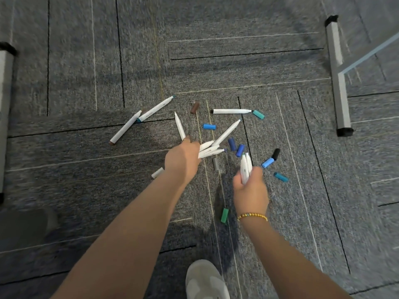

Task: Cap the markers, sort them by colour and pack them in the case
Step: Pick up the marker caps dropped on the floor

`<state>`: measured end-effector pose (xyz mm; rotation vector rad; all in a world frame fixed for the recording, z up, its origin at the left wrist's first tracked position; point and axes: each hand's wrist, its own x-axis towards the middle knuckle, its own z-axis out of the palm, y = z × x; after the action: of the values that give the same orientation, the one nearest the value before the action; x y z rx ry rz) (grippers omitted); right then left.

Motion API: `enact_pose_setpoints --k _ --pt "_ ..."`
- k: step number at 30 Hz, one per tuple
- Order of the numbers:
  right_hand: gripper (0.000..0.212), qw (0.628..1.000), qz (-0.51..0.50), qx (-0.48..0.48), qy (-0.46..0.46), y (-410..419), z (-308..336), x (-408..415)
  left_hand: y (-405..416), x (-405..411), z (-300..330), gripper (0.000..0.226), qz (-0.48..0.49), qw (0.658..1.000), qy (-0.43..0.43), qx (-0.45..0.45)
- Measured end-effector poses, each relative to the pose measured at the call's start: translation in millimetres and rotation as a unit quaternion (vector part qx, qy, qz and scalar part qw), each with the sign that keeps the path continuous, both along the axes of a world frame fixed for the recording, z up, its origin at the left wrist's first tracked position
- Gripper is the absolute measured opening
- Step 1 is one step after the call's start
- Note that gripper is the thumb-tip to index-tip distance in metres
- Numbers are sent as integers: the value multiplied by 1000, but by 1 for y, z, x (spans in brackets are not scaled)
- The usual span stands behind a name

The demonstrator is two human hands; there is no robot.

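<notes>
White markers and loose caps lie scattered on the grey carpet. My left hand [183,159] grips a fan of several white markers [210,148] that point away to the right. My right hand [250,187] holds two or three upright markers [245,169]. Two markers [142,120] lie crossed at the far left, and one marker [231,111] lies flat at the back beside a teal cap [258,114]. Blue caps [235,146], a light blue cap [209,126], a brown cap [195,107], a grey cap [215,164], a black cap [275,153] and a green cap [224,215] lie loose. No case is in view.
Grey metal table legs stand at the right [338,78] and at the left edge [4,117]. My white shoe [206,279] is at the bottom centre. A dark shape [26,225] sits at the lower left. A short white piece [157,172] lies by my left wrist.
</notes>
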<state>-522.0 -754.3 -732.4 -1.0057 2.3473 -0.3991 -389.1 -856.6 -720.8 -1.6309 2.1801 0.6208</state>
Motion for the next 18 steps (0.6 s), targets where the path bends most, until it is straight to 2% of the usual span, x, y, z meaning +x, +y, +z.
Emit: enact_pose_setpoints --k 5,10,12,14,16,18 --pt "23 998 -50 -15 -19 -36 6 -12 4 1 -8 25 -6 999 -34 27" --pt "21 997 -36 -56 -49 -63 8 -23 3 15 -2 29 45 991 108 66" --pt "20 996 -16 -34 -85 -76 9 -21 -2 26 1 34 156 960 192 134" --pt "18 991 -19 8 -132 -92 6 -15 -13 36 3 36 304 898 270 170" --pt "25 986 -45 42 -158 -106 1 -7 -24 41 3 26 393 850 319 146" --pt "34 980 -81 54 -175 -116 -3 -1 -32 40 -3 19 436 832 326 112"
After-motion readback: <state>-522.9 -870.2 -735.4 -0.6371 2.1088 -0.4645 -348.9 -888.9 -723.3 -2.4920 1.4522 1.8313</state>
